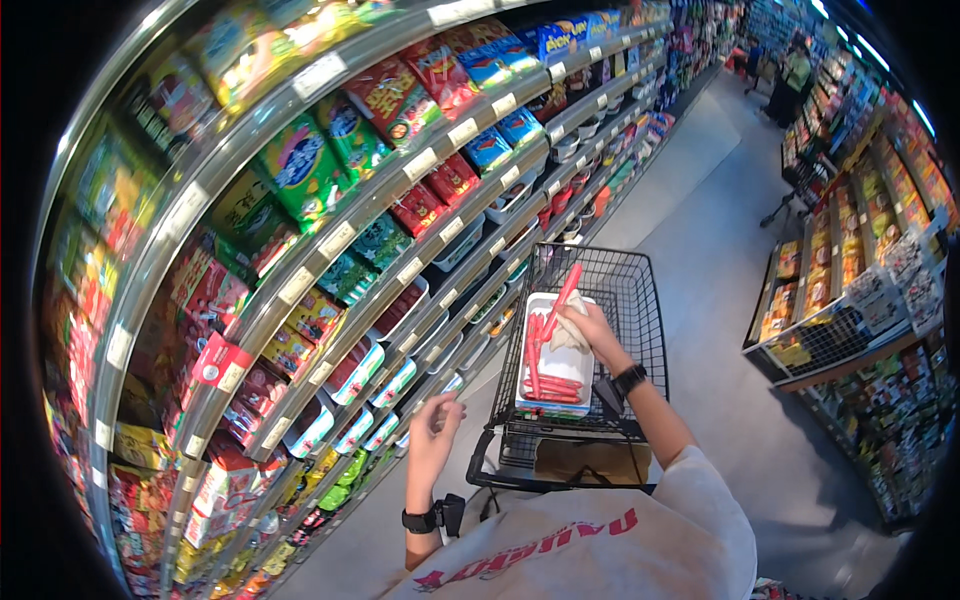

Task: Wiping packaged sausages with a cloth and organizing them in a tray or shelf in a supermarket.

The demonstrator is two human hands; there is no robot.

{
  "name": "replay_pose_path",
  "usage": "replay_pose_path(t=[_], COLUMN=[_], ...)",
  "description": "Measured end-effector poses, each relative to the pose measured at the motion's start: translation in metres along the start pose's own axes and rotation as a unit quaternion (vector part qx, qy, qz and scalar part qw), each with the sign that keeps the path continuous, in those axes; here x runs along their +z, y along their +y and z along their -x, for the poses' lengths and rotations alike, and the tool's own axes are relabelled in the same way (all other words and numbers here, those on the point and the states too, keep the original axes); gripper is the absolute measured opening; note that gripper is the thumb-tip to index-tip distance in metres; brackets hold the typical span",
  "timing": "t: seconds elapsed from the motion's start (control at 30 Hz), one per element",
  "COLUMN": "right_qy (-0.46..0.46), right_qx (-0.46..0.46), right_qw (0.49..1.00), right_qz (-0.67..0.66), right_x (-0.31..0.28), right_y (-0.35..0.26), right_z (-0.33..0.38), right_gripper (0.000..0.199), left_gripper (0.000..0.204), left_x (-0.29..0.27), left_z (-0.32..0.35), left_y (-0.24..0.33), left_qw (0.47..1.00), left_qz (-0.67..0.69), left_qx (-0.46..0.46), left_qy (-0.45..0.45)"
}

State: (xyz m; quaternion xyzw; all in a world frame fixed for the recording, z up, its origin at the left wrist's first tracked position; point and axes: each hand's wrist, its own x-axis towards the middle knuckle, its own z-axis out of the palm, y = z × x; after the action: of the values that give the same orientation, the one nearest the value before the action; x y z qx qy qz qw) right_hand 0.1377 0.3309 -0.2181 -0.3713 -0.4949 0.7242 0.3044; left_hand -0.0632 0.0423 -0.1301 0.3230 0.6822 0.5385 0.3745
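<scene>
In the shopping cart (pixel 655 330) before me sits a white tray (pixel 572 372) with several slim red stick-shaped packets (pixel 553 384) along its left side and near end. My right hand (pixel 592 335) is over the tray, its fingers closed on a pale beige cloth (pixel 566 322). Another red stick-shaped packet (pixel 570 285) slants up out of that grip; the hand and cloth hide its lower part. Left of the cart, my left hand (pixel 436 425) hovers beside the lower shelves with fingers loosely curled and apart, and nothing shows in it.
Shelves of bagged snacks (pixel 300 165) line the left, with white trays (pixel 355 370) of packets on the lower levels. To the right stands a display rack (pixel 815 290). Brown cardboard (pixel 590 462) lies at the cart's near end. A person (pixel 793 80) stands far down the aisle.
</scene>
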Motion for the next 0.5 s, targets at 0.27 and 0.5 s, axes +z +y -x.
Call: replay_pose_path(t=[0.27, 0.5], right_qy=[-0.072, 0.008], right_qx=[-0.065, -0.099], right_qw=[0.993, 0.995], right_qz=[0.074, 0.006], right_x=[0.11, 0.139], right_y=[-0.109, -0.13], right_z=[0.148, 0.183], right_gripper=[0.034, 0.039], left_gripper=[0.056, 0.034], left_x=[0.029, 0.023], left_z=[-0.008, 0.007], left_y=[0.059, 0.081], left_qw=[0.958, 0.947], left_qz=[0.104, 0.209], left_qx=[0.088, 0.144], left_qy=[-0.253, -0.199])
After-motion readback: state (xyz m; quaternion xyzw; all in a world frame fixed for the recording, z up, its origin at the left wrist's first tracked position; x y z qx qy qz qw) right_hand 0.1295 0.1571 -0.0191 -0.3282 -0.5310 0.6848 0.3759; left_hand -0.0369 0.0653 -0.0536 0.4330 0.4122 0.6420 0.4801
